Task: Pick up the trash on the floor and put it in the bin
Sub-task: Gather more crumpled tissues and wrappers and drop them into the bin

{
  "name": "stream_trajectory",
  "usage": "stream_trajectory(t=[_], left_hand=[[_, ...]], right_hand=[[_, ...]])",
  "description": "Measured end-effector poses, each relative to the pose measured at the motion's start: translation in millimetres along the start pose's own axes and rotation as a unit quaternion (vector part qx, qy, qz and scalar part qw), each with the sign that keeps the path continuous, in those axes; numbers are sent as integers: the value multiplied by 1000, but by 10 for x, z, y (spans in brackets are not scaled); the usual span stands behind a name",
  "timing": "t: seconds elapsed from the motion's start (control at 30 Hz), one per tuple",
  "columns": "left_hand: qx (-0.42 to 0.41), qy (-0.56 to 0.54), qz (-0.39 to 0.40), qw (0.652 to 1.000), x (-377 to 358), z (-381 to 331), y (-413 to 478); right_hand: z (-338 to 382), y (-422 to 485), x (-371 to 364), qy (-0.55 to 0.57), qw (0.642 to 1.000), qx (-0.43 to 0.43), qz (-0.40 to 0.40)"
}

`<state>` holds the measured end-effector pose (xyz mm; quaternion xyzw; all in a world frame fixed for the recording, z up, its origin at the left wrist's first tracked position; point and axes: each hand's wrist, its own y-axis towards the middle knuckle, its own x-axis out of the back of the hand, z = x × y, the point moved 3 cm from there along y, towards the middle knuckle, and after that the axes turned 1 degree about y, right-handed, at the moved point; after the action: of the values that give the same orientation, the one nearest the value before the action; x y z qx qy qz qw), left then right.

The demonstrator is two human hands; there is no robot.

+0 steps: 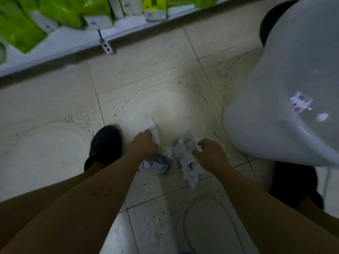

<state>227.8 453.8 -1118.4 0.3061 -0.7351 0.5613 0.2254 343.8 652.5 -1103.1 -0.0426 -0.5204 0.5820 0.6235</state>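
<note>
Low over the tiled floor, my left hand [144,143] grips a flat white piece of paper [154,131] that sticks out beyond its fingers. My right hand [211,154] pinches a crumpled white tissue wad [185,158] lying on the floor. Between my hands lies a crumpled grey printed wrapper [156,165], partly under my left wrist. The white bin [275,107] stands tilted at the right, with a printed wrapper [300,103] and a small white scrap [322,117] inside it.
A white shelf [73,44] with green and white packages [55,15] runs along the top left. My dark shoe [106,143] stands left of my hands; another dark shoe [295,182] shows under the bin. Pale speckled floor tiles [165,70] lie between shelf and hands.
</note>
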Motion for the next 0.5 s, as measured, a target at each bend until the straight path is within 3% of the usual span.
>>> stream_trajectory(t=[0.2,0.37,0.5], left_hand=[[34,31,-18,999,-239,113,583],[-23,144,-69,987,-405,212,639],[-47,164,-98,980,-424,255,609]], right_hand=[[-58,455,-208,-8,999,-41,-23],[-21,612,-295,-36,999,-6,-29],[9,545,-231,-44,998,8,-44]])
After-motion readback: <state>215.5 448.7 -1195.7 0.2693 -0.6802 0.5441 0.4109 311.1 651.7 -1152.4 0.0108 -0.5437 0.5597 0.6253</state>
